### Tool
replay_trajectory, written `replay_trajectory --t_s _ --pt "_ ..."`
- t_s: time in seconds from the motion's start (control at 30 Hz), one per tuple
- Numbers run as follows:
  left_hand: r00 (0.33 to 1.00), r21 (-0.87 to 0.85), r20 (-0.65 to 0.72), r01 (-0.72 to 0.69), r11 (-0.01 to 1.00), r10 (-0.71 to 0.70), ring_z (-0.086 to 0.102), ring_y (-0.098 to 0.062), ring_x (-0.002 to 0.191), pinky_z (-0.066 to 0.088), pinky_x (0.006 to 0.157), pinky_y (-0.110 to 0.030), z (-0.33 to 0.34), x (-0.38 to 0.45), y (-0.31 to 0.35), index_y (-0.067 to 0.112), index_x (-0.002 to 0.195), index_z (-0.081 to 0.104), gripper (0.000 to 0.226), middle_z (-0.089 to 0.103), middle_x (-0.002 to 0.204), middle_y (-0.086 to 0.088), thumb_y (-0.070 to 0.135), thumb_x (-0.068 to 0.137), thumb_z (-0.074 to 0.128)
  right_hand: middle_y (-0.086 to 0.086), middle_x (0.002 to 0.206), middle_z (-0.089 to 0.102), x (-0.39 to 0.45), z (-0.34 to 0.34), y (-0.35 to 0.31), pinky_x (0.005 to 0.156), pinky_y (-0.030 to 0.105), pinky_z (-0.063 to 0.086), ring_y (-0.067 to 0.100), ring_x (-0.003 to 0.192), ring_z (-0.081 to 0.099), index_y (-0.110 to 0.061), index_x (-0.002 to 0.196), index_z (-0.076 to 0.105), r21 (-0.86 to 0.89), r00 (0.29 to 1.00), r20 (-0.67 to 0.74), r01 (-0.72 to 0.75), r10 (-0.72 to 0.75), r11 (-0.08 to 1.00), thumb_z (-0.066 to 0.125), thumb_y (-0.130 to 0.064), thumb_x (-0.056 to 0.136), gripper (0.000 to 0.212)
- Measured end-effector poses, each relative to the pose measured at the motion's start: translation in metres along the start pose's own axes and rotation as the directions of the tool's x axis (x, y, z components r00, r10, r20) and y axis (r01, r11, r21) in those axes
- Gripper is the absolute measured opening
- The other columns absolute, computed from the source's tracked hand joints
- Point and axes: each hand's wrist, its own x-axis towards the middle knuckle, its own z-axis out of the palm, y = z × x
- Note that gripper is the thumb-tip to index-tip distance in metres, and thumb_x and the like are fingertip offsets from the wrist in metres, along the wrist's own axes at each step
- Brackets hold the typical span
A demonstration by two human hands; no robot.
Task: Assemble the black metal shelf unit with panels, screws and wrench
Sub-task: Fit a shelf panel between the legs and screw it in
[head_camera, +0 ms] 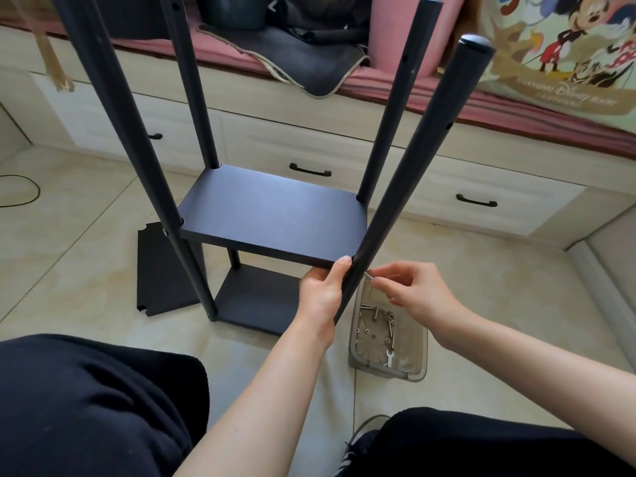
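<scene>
Far to the left of the fingers, a loose flat black panel with notched corners (163, 270) lies on the pale tiled floor (86, 235), just beside the near-left post of the black metal shelf unit (272, 215). The unit stands upright on the floor with four round dark posts rising past two fitted rectangular boards — an upper board (275, 211) above and left of the fingers, and a lower board (258, 297) on the floor beside the left wrist.

The left hand (321, 290) grips the near-right post (406, 170) just under the front right corner of the upper board; its fingers (335, 270) are curled round the tube, the thumb lying against the board's edge. Immediately right of that post, the right hand (413, 290) pinches a small silver screw (368, 275) between thumb and forefinger, its tip touching or nearly touching the post at the level of the board corner — whether it has entered a hole cannot be told.

Directly beneath the right hand's fingers sits a clear grey plastic tray (389, 339) on the floor, holding more loose silver screws (375, 321) and small round fittings, with a small flat silver wrench (390, 358) lying toward its near end.

Beyond the fingers, a cream drawer unit with black handles (309, 170) runs across the room, topped by a pink cushion (481, 105). The person's dark-trousered knees (86, 401) frame the lower edge of the view.
</scene>
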Motion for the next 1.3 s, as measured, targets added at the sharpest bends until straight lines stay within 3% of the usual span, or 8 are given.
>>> replay_trajectory --t_s 0.17,0.3,0.47,0.67,1.0,1.1,1.2,1.3 --pt "1.000 0.018 -0.003 -0.001 1.000 0.001 0.071 -0.020 0.092 0.054 0.093 -0.036 -0.0001 0.0006 -0.0009 0.018 0.092 0.075 0.017 0.078 0.091 -0.002 0.033 0.094 0.068 -0.003 0.082 0.072 -0.0010 0.0042 0.0010 0.083 0.035 0.057 0.010 0.077 0.061 -0.022 0.090 0.078 0.132 0.993 -0.022 -0.110 0.114 0.985 0.073 -0.023 0.087 0.005" --pt "1.000 0.026 -0.004 -0.001 1.000 0.001 0.071 -0.022 0.096 0.054 0.094 -0.038 -0.0007 0.0018 -0.0026 0.018 0.092 0.075 0.019 0.078 0.091 -0.002 0.036 0.094 0.069 -0.002 0.084 0.074 0.0005 0.0040 0.0013 0.084 0.032 0.056 0.010 0.082 0.063 -0.021 0.091 0.078 0.155 0.993 -0.016 -0.111 0.115 0.982 0.075 -0.020 0.085 0.006" --pt "1.000 0.019 0.002 -0.001 1.000 0.001 0.070 -0.029 0.104 0.053 0.101 -0.044 -0.0009 0.0017 -0.0030 0.013 0.100 0.076 0.023 0.077 0.100 -0.009 0.035 0.094 0.068 0.009 0.091 0.076 0.0002 0.0063 0.0048 0.092 0.044 0.056 0.019 0.083 0.067 -0.017 0.089 0.078 0.183 0.990 -0.018 -0.136 0.142 0.974 0.081 -0.019 0.078 0.012" --pt "1.000 0.008 0.004 -0.006 1.000 0.006 0.071 -0.029 0.104 0.054 0.099 -0.039 -0.0006 0.0026 -0.0022 0.014 0.098 0.076 0.019 0.078 0.100 -0.010 0.031 0.096 0.067 0.008 0.085 0.077 0.0045 0.0063 0.0063 0.084 0.030 0.059 0.022 0.085 0.074 -0.007 0.089 0.074 0.280 0.994 0.021 -0.112 0.110 0.953 0.079 -0.006 0.079 0.011" --pt "1.000 0.008 0.005 -0.016 1.000 0.016 0.070 -0.029 0.104 0.053 0.096 -0.038 -0.0010 0.0028 -0.0028 0.017 0.094 0.076 0.016 0.077 0.100 -0.010 0.030 0.095 0.068 0.008 0.081 0.077 0.0049 0.0058 0.0071 0.086 0.034 0.059 0.021 0.082 0.075 -0.007 0.088 0.074 0.217 0.997 -0.010 -0.073 0.077 0.973 0.079 -0.005 0.079 0.010" --pt "1.000 0.012 0.007 -0.012 1.000 0.012 0.071 -0.030 0.104 0.054 0.098 -0.039 -0.0014 0.0031 -0.0035 0.014 0.097 0.075 0.020 0.077 0.100 -0.011 0.032 0.095 0.068 0.010 0.076 0.075 0.0023 0.0064 0.0062 0.088 0.041 0.059 0.018 0.073 0.074 -0.006 0.080 0.075 0.216 0.995 0.009 -0.104 0.104 0.971 0.076 -0.007 0.081 0.002" --pt "1.000 0.012 0.010 -0.010 1.000 0.010 0.071 -0.029 0.104 0.054 0.100 -0.041 -0.0017 0.0036 -0.0039 0.012 0.100 0.075 0.022 0.077 0.100 -0.012 0.032 0.095 0.068 0.008 0.075 0.075 0.0001 0.0063 0.0035 0.090 0.051 0.056 0.019 0.074 0.074 -0.012 0.076 0.075 0.108 0.998 0.006 -0.061 0.061 0.992 0.074 -0.010 0.084 0.008" --pt "1.000 0.010 0.002 -0.006 1.000 0.006 0.070 -0.030 0.104 0.054 0.099 -0.042 -0.0015 0.0038 -0.0038 0.014 0.097 0.076 0.020 0.077 0.099 -0.011 0.033 0.095 0.069 -0.001 0.068 0.074 -0.0004 0.0049 0.0002 0.079 0.050 0.059 0.015 0.070 0.073 -0.022 0.075 0.073 -0.133 0.996 -0.031 0.082 -0.086 0.988 0.074 -0.014 0.084 0.012"
